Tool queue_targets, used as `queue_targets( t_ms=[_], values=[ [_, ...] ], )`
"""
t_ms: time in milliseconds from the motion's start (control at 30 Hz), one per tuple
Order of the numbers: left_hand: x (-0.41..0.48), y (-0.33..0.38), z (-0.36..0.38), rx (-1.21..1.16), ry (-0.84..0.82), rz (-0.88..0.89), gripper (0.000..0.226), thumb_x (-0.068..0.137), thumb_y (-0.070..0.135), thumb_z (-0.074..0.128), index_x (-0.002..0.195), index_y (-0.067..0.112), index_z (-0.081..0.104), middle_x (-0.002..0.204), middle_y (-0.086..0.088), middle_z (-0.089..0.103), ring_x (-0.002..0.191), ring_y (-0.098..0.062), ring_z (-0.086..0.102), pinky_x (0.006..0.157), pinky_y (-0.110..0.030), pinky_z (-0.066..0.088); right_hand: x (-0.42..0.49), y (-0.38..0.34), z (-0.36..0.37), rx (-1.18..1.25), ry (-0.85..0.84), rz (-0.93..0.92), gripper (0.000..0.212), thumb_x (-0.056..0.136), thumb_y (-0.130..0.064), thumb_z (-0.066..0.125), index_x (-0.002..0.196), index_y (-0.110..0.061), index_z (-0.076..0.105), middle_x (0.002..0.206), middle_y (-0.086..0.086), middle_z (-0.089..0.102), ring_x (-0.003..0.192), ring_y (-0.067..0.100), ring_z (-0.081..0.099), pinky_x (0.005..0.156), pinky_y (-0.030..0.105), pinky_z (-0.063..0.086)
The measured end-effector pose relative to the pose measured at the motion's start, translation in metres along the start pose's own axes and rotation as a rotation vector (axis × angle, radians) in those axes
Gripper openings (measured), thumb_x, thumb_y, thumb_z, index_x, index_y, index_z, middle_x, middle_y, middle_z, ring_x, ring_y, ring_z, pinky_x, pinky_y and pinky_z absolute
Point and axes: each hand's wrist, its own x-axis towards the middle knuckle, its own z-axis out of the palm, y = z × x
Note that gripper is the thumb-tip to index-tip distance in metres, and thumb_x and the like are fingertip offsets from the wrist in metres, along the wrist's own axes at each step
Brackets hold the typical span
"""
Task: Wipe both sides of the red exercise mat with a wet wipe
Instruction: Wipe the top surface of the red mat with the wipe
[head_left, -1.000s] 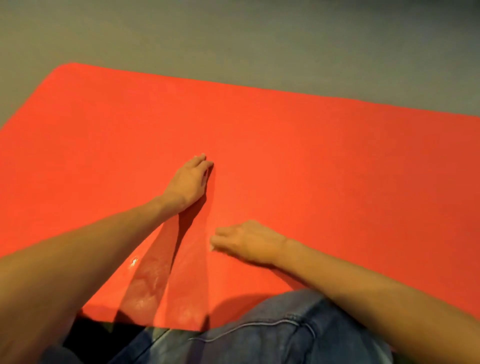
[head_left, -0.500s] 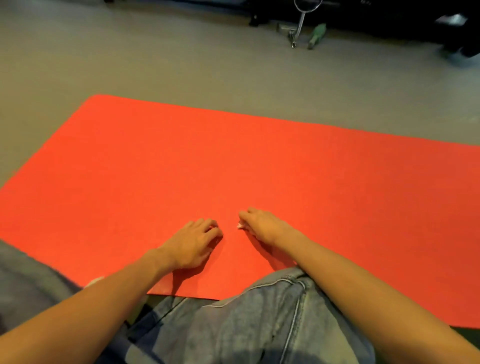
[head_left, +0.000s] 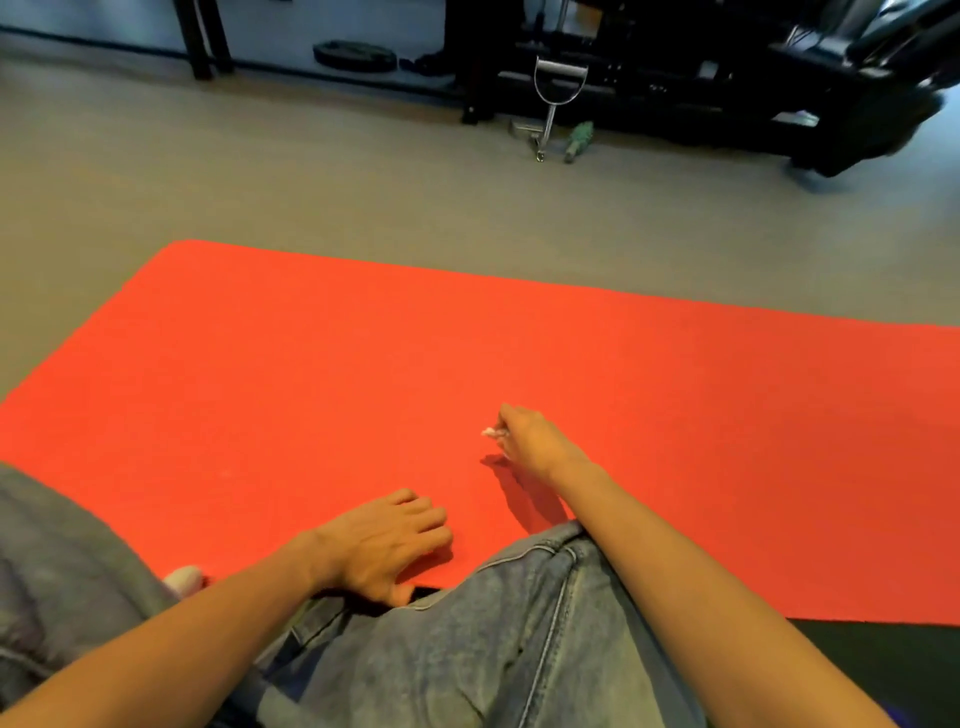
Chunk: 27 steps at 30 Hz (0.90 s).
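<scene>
Wet wipe (head_left: 489, 432) in my right hand (head_left: 530, 441) over the red mat (head_left: 311, 364).
I pinch it just above the mat, which lies flat on the grey floor (head_left: 363, 197); my left hand (head_left: 384, 551) rests relaxed on its near edge.

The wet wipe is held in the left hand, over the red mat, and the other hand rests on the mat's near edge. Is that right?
Not quite: the head view shows the wet wipe pinched in the right hand, not the left. It is the left hand that rests on the near edge of the red mat.
</scene>
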Motion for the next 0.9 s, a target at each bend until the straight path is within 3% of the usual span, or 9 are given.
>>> queue_targets(
  t_ms=[133,233,300,367,500,600,700,800,900],
  values=[
    [-0.002,0.002,-0.004,0.065,0.048,0.105,0.034,0.064,0.039,0.061,0.091,0.028,0.045,0.075,0.01,0.054,0.072,-0.015,0.052,0.074,-0.031,0.03,-0.004,-0.006,-0.007,0.002,0.068,0.003,0.021,0.087,-0.013,0.061,0.103,-0.003,0.054,0.107,0.019,0.059,0.096,0.032,0.056,0.073,0.036,0.037],
    [-0.003,0.004,-0.008,0.112,0.162,0.116,0.007,0.083,0.025,0.048,0.09,0.027,0.05,0.071,0.008,0.053,0.068,-0.017,0.051,0.077,-0.032,0.033,-0.007,-0.007,-0.014,0.02,0.182,-0.015,0.015,0.091,-0.012,0.054,0.102,-0.002,0.053,0.105,0.019,0.058,0.096,0.034,0.055,0.074,0.037,0.037],
    [-0.004,0.006,-0.011,0.172,0.279,0.1,0.022,0.096,0.018,0.035,0.087,0.025,0.054,0.069,0.006,0.052,0.066,-0.018,0.049,0.079,-0.033,0.034,-0.008,-0.008,-0.017,0.031,0.249,-0.039,0.013,0.092,-0.011,0.051,0.101,-0.002,0.053,0.103,0.019,0.058,0.095,0.035,0.056,0.075,0.041,0.04],
    [-0.006,0.002,-0.019,0.222,0.318,0.051,0.02,0.095,0.017,0.038,0.087,0.025,0.054,0.07,0.006,0.052,0.067,-0.018,0.048,0.08,-0.034,0.034,-0.008,-0.01,-0.018,0.053,0.309,-0.052,0.011,0.092,-0.011,0.052,0.098,-0.002,0.053,0.098,0.018,0.057,0.091,0.036,0.055,0.073,0.043,0.041],
    [-0.009,-0.029,-0.033,0.173,0.162,-0.156,0.014,0.071,0.022,0.048,0.08,0.027,0.057,0.066,0.009,0.054,0.06,-0.017,0.052,0.07,-0.032,0.027,-0.008,-0.008,-0.017,0.126,0.378,-0.034,0.007,0.091,-0.009,0.052,0.092,-0.002,0.052,0.094,0.018,0.057,0.088,0.035,0.055,0.071,0.042,0.04],
    [-0.012,-0.049,-0.026,0.128,-0.04,-0.319,0.025,0.056,0.021,0.071,0.074,0.027,0.056,0.062,0.007,0.056,0.054,-0.017,0.056,0.064,-0.033,0.021,-0.004,0.0,-0.015,0.188,0.415,0.037,0.01,0.092,-0.01,0.052,0.094,0.0,0.053,0.094,0.019,0.059,0.086,0.034,0.055,0.068,0.039,0.037],
    [-0.01,-0.055,-0.015,0.106,-0.25,-0.494,0.038,0.077,0.045,0.069,0.102,0.022,0.053,0.098,0.002,0.062,0.091,-0.02,0.061,0.081,-0.037,0.029,0.004,0.006,-0.015,0.232,0.388,0.069,0.013,0.092,-0.013,0.053,0.101,-0.003,0.053,0.096,0.017,0.061,0.088,0.033,0.057,0.068,0.036,0.037],
    [-0.009,-0.061,-0.006,0.001,-0.432,-0.728,0.086,0.077,0.066,0.059,0.141,0.018,0.029,0.145,-0.005,0.035,0.131,-0.025,0.038,0.107,-0.044,0.025,0.012,0.014,-0.013,0.169,0.276,0.073,0.018,0.092,-0.015,0.052,0.108,-0.006,0.053,0.102,0.016,0.063,0.092,0.033,0.058,0.067,0.036,0.036],
    [-0.003,-0.075,0.002,-0.205,-0.49,-0.836,0.117,0.067,0.068,0.069,0.151,0.014,0.009,0.159,-0.006,0.01,0.138,-0.028,0.032,0.11,-0.044,0.031,0.025,0.023,-0.012,0.103,0.208,0.084,0.02,0.093,-0.018,0.052,0.109,-0.007,0.052,0.102,0.016,0.064,0.093,0.034,0.058,0.067,0.036,0.037]
  ],
)
